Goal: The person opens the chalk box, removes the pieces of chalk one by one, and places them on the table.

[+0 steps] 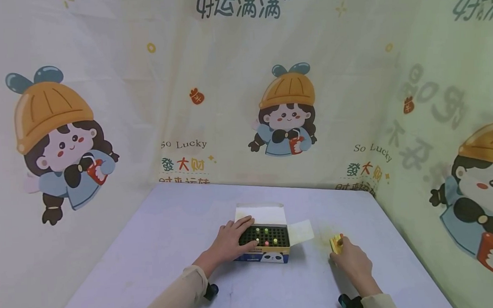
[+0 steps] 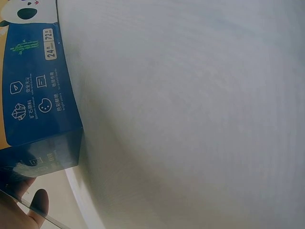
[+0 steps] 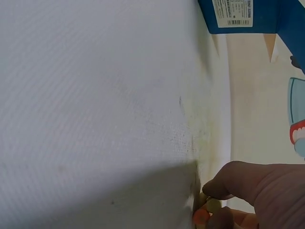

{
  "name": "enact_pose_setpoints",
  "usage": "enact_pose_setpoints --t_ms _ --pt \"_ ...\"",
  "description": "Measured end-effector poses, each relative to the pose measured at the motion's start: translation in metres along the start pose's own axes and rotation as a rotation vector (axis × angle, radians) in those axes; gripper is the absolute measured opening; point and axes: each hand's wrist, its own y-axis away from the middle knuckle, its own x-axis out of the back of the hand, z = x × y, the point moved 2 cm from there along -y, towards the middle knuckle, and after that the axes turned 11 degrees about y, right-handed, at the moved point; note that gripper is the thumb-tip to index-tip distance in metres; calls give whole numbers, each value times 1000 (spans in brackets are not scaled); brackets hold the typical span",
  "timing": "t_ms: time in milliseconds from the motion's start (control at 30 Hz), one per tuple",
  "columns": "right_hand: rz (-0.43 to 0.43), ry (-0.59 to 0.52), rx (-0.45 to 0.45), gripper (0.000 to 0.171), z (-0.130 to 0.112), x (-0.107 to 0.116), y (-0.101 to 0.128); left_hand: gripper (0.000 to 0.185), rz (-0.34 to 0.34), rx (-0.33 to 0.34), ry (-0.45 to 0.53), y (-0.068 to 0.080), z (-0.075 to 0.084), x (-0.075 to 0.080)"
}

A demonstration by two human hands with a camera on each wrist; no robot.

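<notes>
Crayon box [image 1: 264, 245]: lower centre of frame, flap open, few sticks upright in black grid. Left hand [image 1: 233, 239]: fingers flat over box's left part, steadying it. Right hand [image 1: 351, 259]: lower right, curled round yellow and orange crayons [image 1: 336, 243], apart from box. Table [image 1: 160, 249]: pale.

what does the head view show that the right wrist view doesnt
Only the head view shows the left hand resting on the open box, a few coloured pieces standing in its black tray, and the cartoon backdrop. Only the right wrist view shows a barcode label on the box's blue side and the fingertips pinching small yellow and orange pieces up close. Both show the right hand, the blue box and the pale table.
</notes>
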Motion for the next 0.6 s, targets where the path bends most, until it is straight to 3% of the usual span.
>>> enact_pose_setpoints --t_ms 600 --pt "7 3 -3 53 5 0 0 79 -6 22 -10 0 -2 -2"
